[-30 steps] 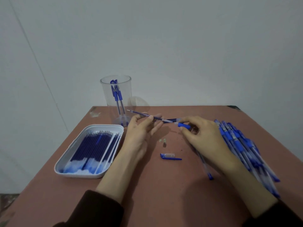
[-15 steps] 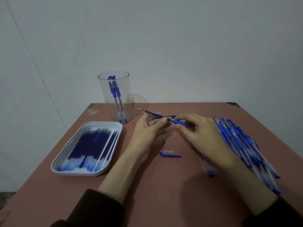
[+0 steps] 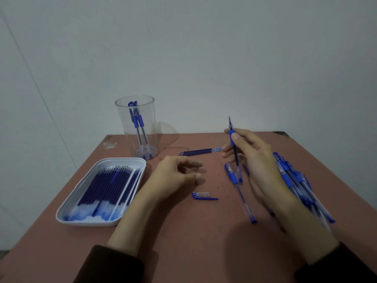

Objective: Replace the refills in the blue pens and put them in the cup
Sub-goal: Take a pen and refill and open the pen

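You have a reddish-brown table (image 3: pixel 183 242) before you, set against a pale grey wall (image 3: pixel 204 58); a pale scuff (image 3: pixel 109 142) marks its far left corner

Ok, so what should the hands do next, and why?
Probably the empty left hand should pick up the cap lying just beside it. The right hand holds a pen upright, a dark refill seemingly inside, its tip bare.

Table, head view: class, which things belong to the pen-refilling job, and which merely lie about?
Job: pen in right hand, refill tray, cup, pen pile, loose cap.
Lying about: two loose refills, probably spent; pale mark at far-left corner.
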Available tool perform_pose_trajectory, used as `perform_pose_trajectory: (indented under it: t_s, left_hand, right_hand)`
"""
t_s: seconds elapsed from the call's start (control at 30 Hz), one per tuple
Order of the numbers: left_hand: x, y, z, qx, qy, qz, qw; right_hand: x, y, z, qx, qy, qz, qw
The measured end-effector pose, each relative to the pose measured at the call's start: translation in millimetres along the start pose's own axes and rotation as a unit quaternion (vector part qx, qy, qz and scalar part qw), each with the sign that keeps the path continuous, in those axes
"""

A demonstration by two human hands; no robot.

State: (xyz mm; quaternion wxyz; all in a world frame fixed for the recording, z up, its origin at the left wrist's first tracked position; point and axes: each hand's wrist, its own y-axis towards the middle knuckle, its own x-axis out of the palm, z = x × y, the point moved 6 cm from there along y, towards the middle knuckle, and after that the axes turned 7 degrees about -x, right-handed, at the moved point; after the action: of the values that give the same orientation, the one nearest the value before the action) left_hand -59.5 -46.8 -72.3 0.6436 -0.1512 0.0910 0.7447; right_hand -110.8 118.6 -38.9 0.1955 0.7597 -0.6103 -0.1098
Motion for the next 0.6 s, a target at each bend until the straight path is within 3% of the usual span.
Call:
perform_pose_trajectory:
  t_s: [0.2, 0.3, 0.43, 0.6]
  left_hand:
    - [-0.7, 5.4, -4.4, 0.038, 0.174, 0.030, 0.984]
    - [-6.9, 5.2, -3.4, 0.029, -0.031, 0.077, 0.996]
    - [-10.9, 6.0, -4.7, 0.003, -0.330, 0.068, 0.942]
    - [-7.1, 5.9, -2.9, -0.019, -0.450, 0.042, 0.892]
  right_hand:
    - [3.3, -0.8, 1.2, 0.008, 0.002, -0.008, 1.000]
    - [4.7, -1.0, 2.1, -0.003, -0.030, -0.020, 0.999]
    - [9.5, -4.8, -0.8, -0.063, -0.164, -0.053, 0.983]
    - [17.3, -10.9, -6.3, -0.106, -0.238, -0.084, 0.962]
